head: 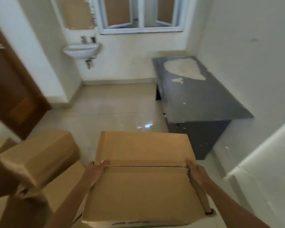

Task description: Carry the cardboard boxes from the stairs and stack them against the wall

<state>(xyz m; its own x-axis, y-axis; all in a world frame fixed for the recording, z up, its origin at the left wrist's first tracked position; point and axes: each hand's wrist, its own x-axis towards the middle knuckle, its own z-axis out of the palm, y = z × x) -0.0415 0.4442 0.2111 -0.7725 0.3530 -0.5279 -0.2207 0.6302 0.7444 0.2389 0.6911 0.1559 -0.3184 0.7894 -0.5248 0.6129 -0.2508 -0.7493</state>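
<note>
I carry a closed brown cardboard box point(143, 181) low in front of me, above the tiled floor. My left hand point(96, 170) presses flat against its left side, fingers straight along the top edge. My right hand point(196, 174) presses flat against its right side in the same way. A second cardboard box point(39, 155) lies tilted at the left on top of more stacked cardboard boxes point(28, 211), blurred, close beside my left forearm.
A dark grey table point(204, 102) with white stains stands against the right wall. A white washbasin point(81, 50) hangs on the far wall under a window point(140, 14). A brown door point(10, 89) is at the left. A white ledge point(260, 155) juts in at the right.
</note>
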